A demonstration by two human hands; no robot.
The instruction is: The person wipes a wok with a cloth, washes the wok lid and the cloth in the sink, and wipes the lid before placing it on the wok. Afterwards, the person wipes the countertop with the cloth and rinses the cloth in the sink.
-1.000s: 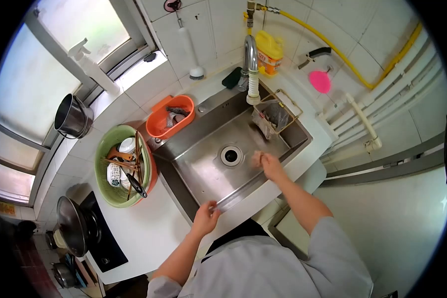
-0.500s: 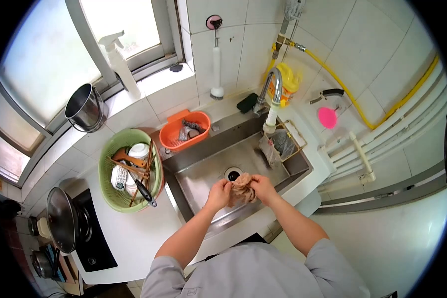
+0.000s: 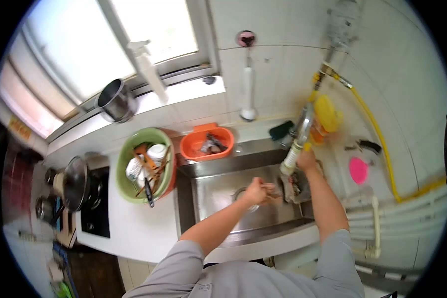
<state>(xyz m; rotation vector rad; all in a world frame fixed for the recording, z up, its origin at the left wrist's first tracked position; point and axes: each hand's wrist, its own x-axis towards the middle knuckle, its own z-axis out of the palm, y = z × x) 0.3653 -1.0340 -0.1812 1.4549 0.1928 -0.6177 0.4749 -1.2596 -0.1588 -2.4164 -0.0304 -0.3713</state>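
Over the steel sink (image 3: pixel 218 176), my left hand (image 3: pixel 256 191) is closed around a crumpled brownish-pink cloth (image 3: pixel 272 196), blurred by motion. My right hand (image 3: pixel 307 160) reaches up past the sink's right side, beside the faucet (image 3: pixel 293 154) and its white spout end. Its fingers are partly hidden and smeared, so whether they touch the faucet cannot be made out. Below that hand, a bag-lined waste holder (image 3: pixel 297 191) hangs inside the sink. A yellow jug (image 3: pixel 328 116) stands behind the faucet.
Left of the sink stands a green basket (image 3: pixel 121 174) with dishes and chopsticks. An orange strainer (image 3: pixel 188 149) sits on the sink's back edge, a dark green sponge (image 3: pixel 281 130) beside the faucet. A pan lid (image 3: pixel 76 184) stands by the stove (image 3: pixel 100 218) at far left.
My right hand has let go of the cloth and moved up and right to the faucet. The left keeps the cloth over the sink. The camera view has shifted.
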